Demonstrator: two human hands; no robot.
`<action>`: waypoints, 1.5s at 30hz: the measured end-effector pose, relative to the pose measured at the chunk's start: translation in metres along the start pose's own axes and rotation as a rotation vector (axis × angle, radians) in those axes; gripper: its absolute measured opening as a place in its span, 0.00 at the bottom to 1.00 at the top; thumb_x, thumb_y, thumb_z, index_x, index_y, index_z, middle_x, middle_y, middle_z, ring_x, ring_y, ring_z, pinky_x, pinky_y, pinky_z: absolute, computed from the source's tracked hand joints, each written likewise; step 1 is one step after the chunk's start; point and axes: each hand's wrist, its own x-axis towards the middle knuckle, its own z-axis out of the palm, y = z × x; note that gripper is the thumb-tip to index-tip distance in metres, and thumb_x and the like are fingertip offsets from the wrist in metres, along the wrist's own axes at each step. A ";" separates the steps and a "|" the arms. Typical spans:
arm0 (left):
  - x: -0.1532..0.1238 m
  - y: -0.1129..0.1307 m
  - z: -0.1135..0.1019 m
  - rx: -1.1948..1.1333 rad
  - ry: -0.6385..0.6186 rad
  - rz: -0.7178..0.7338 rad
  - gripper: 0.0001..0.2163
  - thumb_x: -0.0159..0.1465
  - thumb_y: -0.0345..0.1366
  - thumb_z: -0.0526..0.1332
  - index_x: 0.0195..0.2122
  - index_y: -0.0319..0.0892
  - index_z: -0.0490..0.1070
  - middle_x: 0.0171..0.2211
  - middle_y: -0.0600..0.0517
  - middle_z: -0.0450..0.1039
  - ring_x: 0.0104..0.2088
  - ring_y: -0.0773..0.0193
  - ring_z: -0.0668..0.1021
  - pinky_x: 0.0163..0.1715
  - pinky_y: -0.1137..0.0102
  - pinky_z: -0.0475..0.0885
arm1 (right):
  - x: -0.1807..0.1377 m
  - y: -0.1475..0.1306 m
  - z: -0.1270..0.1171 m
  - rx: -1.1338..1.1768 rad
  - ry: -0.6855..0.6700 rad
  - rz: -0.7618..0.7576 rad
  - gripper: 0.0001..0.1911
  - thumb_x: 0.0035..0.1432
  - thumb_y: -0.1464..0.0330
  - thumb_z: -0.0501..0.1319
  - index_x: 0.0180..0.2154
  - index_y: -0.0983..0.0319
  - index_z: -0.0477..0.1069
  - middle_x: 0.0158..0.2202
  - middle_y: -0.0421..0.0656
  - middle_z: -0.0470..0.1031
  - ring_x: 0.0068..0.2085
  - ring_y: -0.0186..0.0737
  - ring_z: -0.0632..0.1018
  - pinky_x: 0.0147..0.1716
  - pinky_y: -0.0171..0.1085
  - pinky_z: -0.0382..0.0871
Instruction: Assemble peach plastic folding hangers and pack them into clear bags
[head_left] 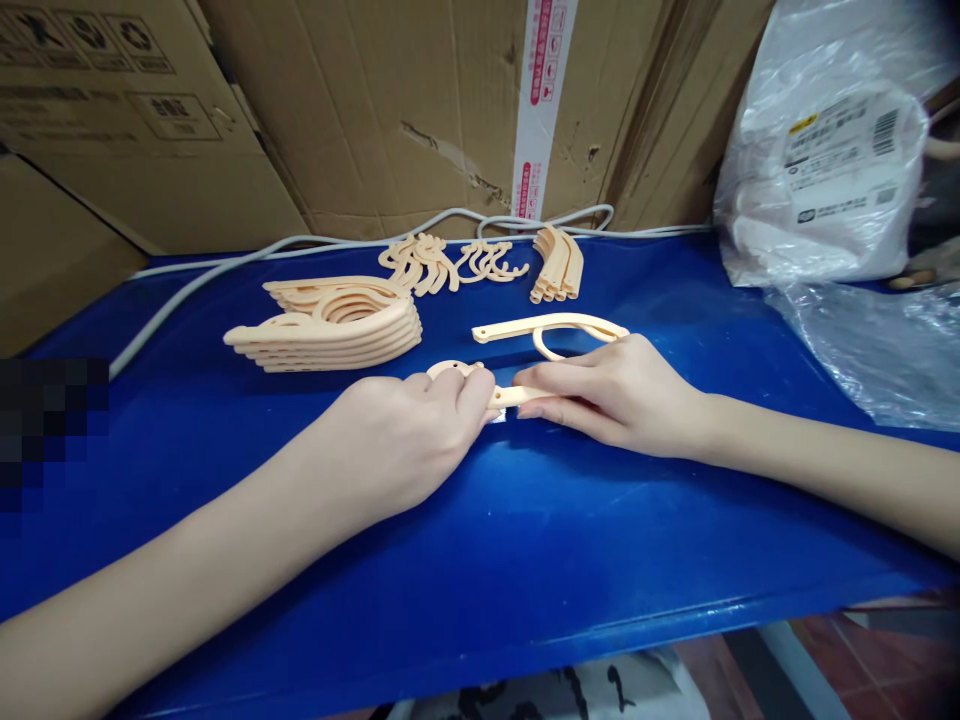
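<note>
Close together over the middle of the blue table, both hands work on cream plastic hanger parts. My left hand [409, 430] is closed around one hanger piece, whose curved end [448, 369] shows above the knuckles; the fingers cover most of it. My right hand [611, 395] pinches a straight hanger arm [517, 396] with a small hole near its end. This end reaches the left fingertips, and how the two parts meet is hidden. Just behind the right hand lies another hanger arm [510, 327] with a curved loop.
A stack of hanger arms [330, 345] lies at the left. Behind are loose hooks [424, 265], more thin hooks [491, 262] and a bundle of short curved pieces [556, 265]. A white cable [300, 242] runs along cardboard boxes [420, 110]. Plastic bags [825, 190] sit at right.
</note>
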 end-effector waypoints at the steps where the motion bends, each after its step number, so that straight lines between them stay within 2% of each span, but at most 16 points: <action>1: 0.000 0.000 -0.001 0.021 0.004 0.007 0.14 0.71 0.26 0.48 0.30 0.38 0.68 0.20 0.52 0.67 0.17 0.61 0.73 0.15 0.69 0.57 | 0.000 0.000 0.000 0.013 -0.010 0.002 0.21 0.76 0.58 0.49 0.47 0.62 0.78 0.32 0.41 0.83 0.27 0.35 0.80 0.26 0.33 0.62; 8: 0.004 0.001 -0.009 0.129 0.016 0.014 0.15 0.72 0.31 0.49 0.28 0.41 0.68 0.20 0.52 0.65 0.18 0.59 0.73 0.16 0.66 0.60 | -0.002 0.002 -0.001 0.080 -0.079 0.005 0.21 0.75 0.58 0.50 0.50 0.61 0.77 0.35 0.42 0.84 0.29 0.35 0.80 0.29 0.33 0.64; 13: 0.003 0.000 -0.008 0.085 0.022 -0.003 0.14 0.71 0.31 0.48 0.30 0.41 0.68 0.20 0.52 0.66 0.20 0.58 0.73 0.18 0.64 0.59 | -0.003 0.003 -0.001 0.059 -0.066 0.006 0.22 0.75 0.57 0.49 0.50 0.61 0.77 0.35 0.43 0.84 0.30 0.36 0.82 0.28 0.33 0.65; 21: 0.001 -0.002 -0.005 -0.139 0.027 -0.111 0.13 0.71 0.34 0.51 0.29 0.41 0.68 0.20 0.54 0.66 0.18 0.62 0.71 0.17 0.67 0.52 | -0.003 -0.001 0.000 -0.060 -0.026 -0.019 0.20 0.76 0.58 0.50 0.49 0.61 0.77 0.37 0.42 0.85 0.30 0.35 0.82 0.27 0.33 0.63; 45: 0.000 -0.002 -0.001 -0.094 0.037 -0.088 0.14 0.70 0.34 0.50 0.28 0.42 0.68 0.17 0.55 0.65 0.16 0.63 0.71 0.17 0.68 0.53 | -0.003 -0.004 0.000 -0.074 -0.037 -0.010 0.20 0.76 0.58 0.50 0.48 0.60 0.78 0.38 0.41 0.85 0.31 0.35 0.83 0.26 0.33 0.63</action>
